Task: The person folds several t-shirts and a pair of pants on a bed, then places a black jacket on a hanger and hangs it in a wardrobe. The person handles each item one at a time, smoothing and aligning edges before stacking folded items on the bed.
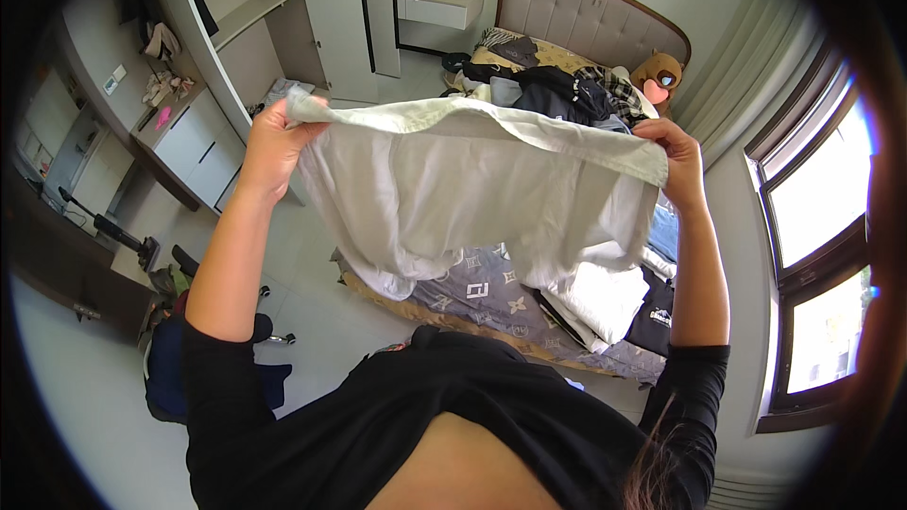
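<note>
A pale, off-white cloth garment (pixel 453 191) hangs spread in the air between my two hands, its upper band sagging a little in the middle. My left hand (pixel 278 149) pinches one end of that band between thumb and fingers. At the other end, my right hand (pixel 677 159) grips the corner. The garment's lower part hangs in loose folds over the bed and hides part of it. Beneath it lies a grey patterned bedspread (pixel 489 297). Folded white clothes (pixel 602 301) rest on the bed below the garment's right side, beside a folded black garment (pixel 648 319) with a print.
A heap of dark clothes (pixel 560 92) and a brown plush toy (pixel 655 78) lie near the padded headboard (pixel 588 14). An open wardrobe (pixel 262 35) stands at the left, a chair with clothes (pixel 170 361) at the lower left, a window (pixel 815 227) at the right.
</note>
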Demonstrator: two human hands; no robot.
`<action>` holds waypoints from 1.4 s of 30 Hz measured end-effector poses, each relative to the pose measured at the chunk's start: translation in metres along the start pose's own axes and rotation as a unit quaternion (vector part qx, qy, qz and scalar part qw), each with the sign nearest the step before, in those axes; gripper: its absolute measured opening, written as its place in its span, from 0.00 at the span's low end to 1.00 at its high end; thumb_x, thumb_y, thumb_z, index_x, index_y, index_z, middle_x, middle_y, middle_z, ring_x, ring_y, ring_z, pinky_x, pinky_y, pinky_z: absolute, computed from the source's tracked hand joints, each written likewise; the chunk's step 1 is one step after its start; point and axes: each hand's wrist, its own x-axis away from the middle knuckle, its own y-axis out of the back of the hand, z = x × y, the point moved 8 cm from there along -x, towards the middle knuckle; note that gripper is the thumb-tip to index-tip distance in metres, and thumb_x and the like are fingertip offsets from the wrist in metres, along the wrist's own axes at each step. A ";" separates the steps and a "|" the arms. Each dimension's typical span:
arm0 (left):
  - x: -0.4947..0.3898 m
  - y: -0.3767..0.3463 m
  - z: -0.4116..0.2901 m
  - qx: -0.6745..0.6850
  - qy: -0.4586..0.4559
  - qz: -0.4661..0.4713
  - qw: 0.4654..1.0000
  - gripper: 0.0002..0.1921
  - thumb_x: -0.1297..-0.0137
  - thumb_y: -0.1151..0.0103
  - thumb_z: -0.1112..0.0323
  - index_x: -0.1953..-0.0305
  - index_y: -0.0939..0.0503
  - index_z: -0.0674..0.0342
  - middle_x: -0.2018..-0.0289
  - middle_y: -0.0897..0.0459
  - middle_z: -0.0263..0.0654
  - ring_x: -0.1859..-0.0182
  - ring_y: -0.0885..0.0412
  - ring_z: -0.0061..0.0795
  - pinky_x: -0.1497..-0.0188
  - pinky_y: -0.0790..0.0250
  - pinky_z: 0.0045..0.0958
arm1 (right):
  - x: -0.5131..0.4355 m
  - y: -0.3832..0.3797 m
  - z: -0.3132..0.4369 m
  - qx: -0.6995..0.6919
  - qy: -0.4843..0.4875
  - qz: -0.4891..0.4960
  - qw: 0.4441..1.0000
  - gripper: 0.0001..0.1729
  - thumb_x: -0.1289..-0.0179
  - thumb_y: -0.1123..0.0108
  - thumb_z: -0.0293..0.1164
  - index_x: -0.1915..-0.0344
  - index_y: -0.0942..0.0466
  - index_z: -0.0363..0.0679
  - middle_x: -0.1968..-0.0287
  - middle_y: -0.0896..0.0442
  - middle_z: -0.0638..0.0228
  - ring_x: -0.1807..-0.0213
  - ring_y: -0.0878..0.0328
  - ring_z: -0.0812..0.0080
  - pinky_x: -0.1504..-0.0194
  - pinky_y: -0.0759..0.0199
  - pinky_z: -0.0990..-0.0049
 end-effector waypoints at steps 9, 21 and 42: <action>-0.041 0.030 -0.013 -0.164 -0.202 0.203 0.944 0.15 0.41 0.55 0.89 0.65 0.18 0.64 0.66 0.20 0.30 0.60 0.24 0.22 0.53 0.34 0.21 | -0.011 -0.030 0.009 0.121 0.020 0.115 0.986 0.09 0.44 0.38 0.15 0.64 0.18 0.39 0.66 0.21 0.73 0.60 0.24 0.75 0.53 0.31 0.76; -0.073 0.040 0.001 -0.158 -0.016 0.169 0.973 0.10 0.34 0.39 0.74 0.74 0.25 0.61 0.58 0.24 0.30 0.61 0.30 0.15 0.57 0.37 0.19 | 0.001 -0.053 0.033 0.033 -0.048 0.181 0.982 0.18 0.33 0.45 0.39 0.58 0.15 0.37 0.57 0.23 0.66 0.54 0.28 0.70 0.48 0.36 0.73; -0.092 -0.096 0.033 -0.644 -0.222 0.250 0.688 0.10 0.48 0.46 0.79 0.67 0.16 0.61 0.68 0.17 0.42 0.63 0.19 0.49 0.62 0.27 0.45 | -0.035 -0.024 -0.033 0.457 -0.180 0.196 0.849 0.09 0.42 0.38 0.23 0.60 0.16 0.40 0.67 0.15 0.58 0.62 0.17 0.60 0.56 0.25 0.66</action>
